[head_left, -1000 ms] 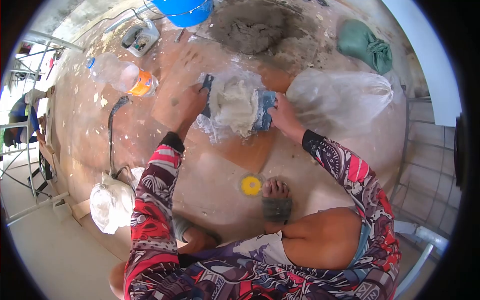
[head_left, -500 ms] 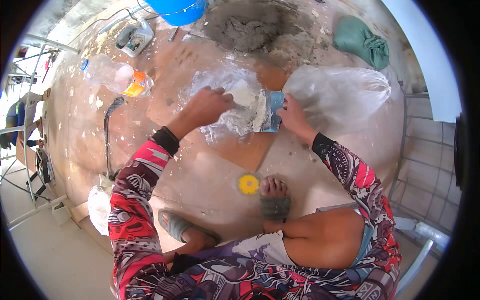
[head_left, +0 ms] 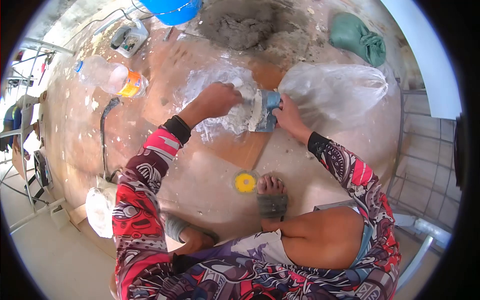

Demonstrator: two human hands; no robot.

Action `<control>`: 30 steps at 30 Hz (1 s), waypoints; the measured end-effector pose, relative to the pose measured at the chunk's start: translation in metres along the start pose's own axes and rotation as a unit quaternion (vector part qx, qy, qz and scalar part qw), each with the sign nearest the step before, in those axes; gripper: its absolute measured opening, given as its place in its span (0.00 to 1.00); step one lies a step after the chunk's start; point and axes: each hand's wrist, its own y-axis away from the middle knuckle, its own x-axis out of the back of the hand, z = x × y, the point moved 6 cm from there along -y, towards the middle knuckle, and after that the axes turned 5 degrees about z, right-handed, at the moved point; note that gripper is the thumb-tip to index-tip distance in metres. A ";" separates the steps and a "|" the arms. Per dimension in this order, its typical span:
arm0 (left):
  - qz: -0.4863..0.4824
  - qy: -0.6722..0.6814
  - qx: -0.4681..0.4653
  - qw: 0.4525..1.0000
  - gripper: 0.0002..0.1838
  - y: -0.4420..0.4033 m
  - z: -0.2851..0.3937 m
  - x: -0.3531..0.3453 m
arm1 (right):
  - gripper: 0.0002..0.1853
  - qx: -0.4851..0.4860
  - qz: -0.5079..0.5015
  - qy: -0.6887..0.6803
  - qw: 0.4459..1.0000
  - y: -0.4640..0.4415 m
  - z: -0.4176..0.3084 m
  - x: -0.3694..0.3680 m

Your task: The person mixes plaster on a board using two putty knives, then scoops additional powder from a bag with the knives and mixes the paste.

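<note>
My left hand (head_left: 218, 102) is closed in a fist above the white plaster-like paste (head_left: 239, 117). A short greyish edge shows beyond its knuckles; what it grips is mostly hidden. My right hand (head_left: 290, 117) grips a wide blue scraper (head_left: 270, 110) by its right side. White paste coats the scraper's left edge, close to my left fist. Beneath both hands, crumpled clear plastic sheeting (head_left: 197, 82) bears the paste and lies on a brown board (head_left: 240, 150).
A cut plastic bottle (head_left: 102, 75), a cut jug (head_left: 129, 39) and a blue bucket (head_left: 175, 11) stand or lie to the left and back. Grey mortar (head_left: 242, 30), a green sack (head_left: 356, 40) and a clear bag (head_left: 332, 92) are beyond. A yellow disc (head_left: 245, 183) lies near my foot.
My left fist has shifted right, closer to the scraper's pasted edge. My right hand and the scraper have moved slightly left in view, along with the whole scene.
</note>
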 end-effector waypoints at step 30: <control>0.381 0.021 0.059 0.923 0.15 0.077 0.063 0.186 | 0.29 -0.202 -0.355 -0.506 0.760 0.016 -0.134 -0.037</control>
